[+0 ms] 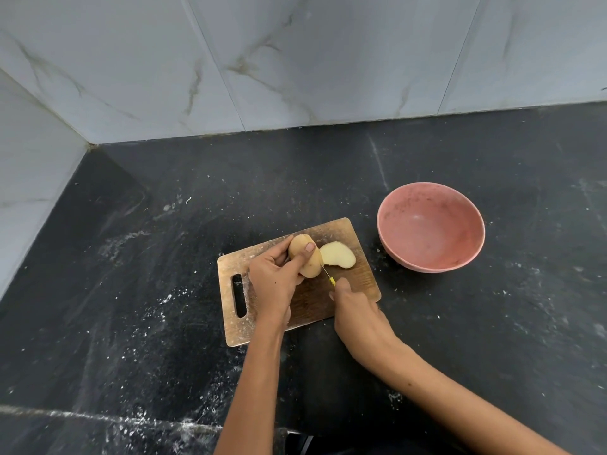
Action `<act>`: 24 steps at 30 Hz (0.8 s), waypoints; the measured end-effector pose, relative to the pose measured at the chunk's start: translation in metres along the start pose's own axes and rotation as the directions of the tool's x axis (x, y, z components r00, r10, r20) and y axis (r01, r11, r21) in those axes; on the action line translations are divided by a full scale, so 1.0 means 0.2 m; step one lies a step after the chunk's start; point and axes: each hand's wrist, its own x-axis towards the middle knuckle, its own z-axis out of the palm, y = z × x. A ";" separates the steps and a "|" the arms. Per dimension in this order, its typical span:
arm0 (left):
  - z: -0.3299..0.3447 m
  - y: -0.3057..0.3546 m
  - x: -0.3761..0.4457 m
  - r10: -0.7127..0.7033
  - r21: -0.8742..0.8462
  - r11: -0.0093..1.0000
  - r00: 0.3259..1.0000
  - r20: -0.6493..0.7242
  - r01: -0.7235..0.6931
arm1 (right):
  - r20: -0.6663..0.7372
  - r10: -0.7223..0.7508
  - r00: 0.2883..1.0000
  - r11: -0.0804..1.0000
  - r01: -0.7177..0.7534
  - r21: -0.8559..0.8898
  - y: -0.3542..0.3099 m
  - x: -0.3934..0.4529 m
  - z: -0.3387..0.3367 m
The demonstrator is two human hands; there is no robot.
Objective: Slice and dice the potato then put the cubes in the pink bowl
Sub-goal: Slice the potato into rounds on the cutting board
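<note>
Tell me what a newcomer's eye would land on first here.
First the two hands mid-cut on the board: the left hand grips the potato, the right hand holds a yellow-handled knife against it. One pale slice lies flat just right of the potato. Then the empty pink bowl, right of the board on the black counter.

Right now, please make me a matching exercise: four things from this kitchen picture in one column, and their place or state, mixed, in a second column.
Things:
1. pink bowl
2. cut slice
3. knife
4. potato

States:
A. held by the left hand on the cutting board
B. lying flat on the board, right of the potato
C. empty, on the dark counter
D. in the grip of the right hand

Pairs: 1-C, 2-B, 3-D, 4-A
</note>
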 end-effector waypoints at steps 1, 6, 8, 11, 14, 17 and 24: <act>0.00 0.00 0.00 0.000 0.002 1.000 1.000 0.010 0.000 | -0.006 0.001 1.000 1.000 -0.001 0.005 -0.01 0.02 0.00; 0.01 0.01 -0.01 0.015 0.003 1.000 1.000 -0.002 -0.015 | -0.018 -0.027 0.999 1.000 0.027 -0.001 -0.05 0.09 -0.02; 0.01 0.01 -0.01 0.005 -0.008 1.000 1.000 -0.004 -0.005 | 0.001 -0.031 1.000 0.999 0.031 0.016 -0.04 0.08 -0.02; 0.00 0.00 0.00 -0.026 -0.038 0.999 1.000 -0.004 0.026 | 0.006 -0.022 1.000 0.999 0.021 0.050 -0.04 0.09 -0.01; -0.01 0.00 0.00 -0.020 -0.041 0.999 1.000 0.006 0.020 | -0.003 -0.004 1.000 0.996 0.004 0.084 -0.06 0.10 -0.01; -0.01 0.00 0.01 -0.020 -0.042 0.999 1.000 0.009 0.020 | -0.001 -0.002 1.000 0.998 0.002 0.065 -0.07 0.11 -0.02; 0.00 -0.01 0.00 0.001 -0.012 1.000 0.999 -0.036 -0.002 | 0.024 0.042 0.999 0.999 -0.042 -0.013 0.00 0.00 0.02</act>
